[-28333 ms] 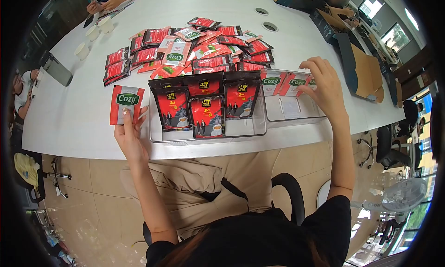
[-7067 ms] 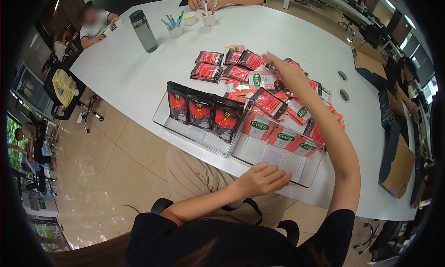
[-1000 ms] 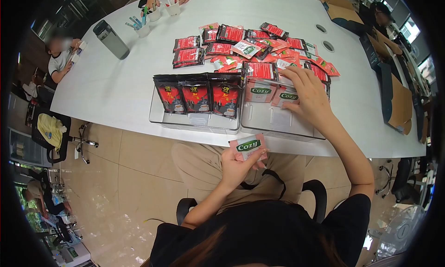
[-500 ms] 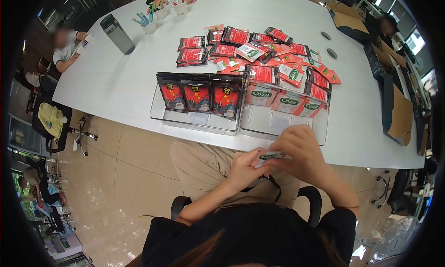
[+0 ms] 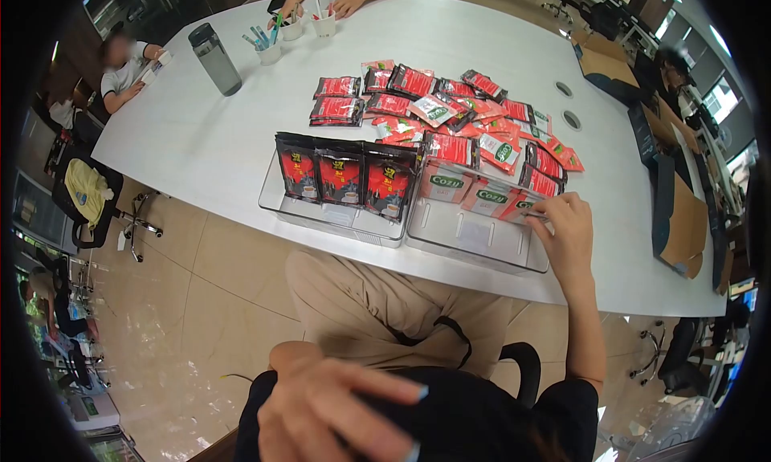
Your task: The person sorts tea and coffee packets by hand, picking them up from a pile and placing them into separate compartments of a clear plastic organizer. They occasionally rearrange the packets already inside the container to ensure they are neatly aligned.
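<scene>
My right hand (image 5: 567, 227) is at the right end of a clear plastic bin (image 5: 474, 252). Its thumb and fingers pinch a Cozy sachet (image 5: 533, 213), seen nearly edge-on, beside the upright Cozy sachets (image 5: 484, 199) along the bin's back. My left hand (image 5: 333, 410) is raised close to the camera over my lap, blurred, with its fingers apart and nothing visible in it. In a second clear bin (image 5: 321, 219) to the left, black-and-red coffee packets (image 5: 345, 175) stand in a row.
Behind the bins lies a pile of red, black and white sachets (image 5: 450, 109). A grey bottle (image 5: 217, 61) and pen cups (image 5: 269, 54) stand farther back. A person's hands (image 5: 353, 2) rest at the far edge. Open cardboard boxes (image 5: 683, 213) line the right side.
Both hands were together over my lap with a Cozy sachet. The right has moved forward to the right bin with the sachet; the left has let go and drawn back toward the camera.
</scene>
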The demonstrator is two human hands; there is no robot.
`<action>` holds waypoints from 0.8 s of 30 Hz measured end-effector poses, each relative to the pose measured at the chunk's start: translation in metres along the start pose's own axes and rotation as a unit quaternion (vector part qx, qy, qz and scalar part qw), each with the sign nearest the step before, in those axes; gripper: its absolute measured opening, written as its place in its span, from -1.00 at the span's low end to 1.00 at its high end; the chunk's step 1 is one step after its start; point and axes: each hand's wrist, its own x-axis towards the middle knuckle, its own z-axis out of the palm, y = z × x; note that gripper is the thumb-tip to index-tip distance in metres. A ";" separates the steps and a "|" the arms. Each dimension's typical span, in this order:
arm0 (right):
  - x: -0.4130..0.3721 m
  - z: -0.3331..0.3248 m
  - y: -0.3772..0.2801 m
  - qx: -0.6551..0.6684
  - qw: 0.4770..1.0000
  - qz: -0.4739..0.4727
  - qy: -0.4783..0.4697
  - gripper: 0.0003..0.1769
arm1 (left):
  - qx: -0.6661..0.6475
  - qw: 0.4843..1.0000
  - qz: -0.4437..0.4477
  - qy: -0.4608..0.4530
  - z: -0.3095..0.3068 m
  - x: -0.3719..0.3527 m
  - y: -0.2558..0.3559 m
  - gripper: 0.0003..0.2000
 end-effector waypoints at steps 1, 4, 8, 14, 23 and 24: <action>0.001 0.000 -0.001 -0.005 1.000 0.014 -0.010 -0.66 | -0.002 1.000 0.000 -0.023 -0.001 0.003 0.008 -0.47; 0.003 0.001 -0.001 -0.016 0.996 0.064 -0.058 -0.46 | -0.004 0.999 -0.019 -0.038 0.009 0.022 0.016 -0.51; 0.015 -0.006 -0.011 -0.011 0.995 0.074 -0.060 -0.17 | 0.036 0.998 0.028 -0.041 0.015 0.037 0.008 -0.45; 0.020 -0.001 -0.006 -0.037 0.991 0.068 -0.110 -0.10 | 0.254 0.948 0.190 0.040 -0.020 0.065 0.041 -0.64; 0.023 -0.008 -0.010 0.033 0.990 0.066 -0.122 -0.11 | 0.624 0.573 0.519 0.114 -0.043 0.097 0.121 -0.66; 0.015 -0.007 -0.015 0.045 0.988 0.070 -0.134 -0.11 | 0.636 0.562 0.518 0.104 -0.045 0.098 0.126 -0.67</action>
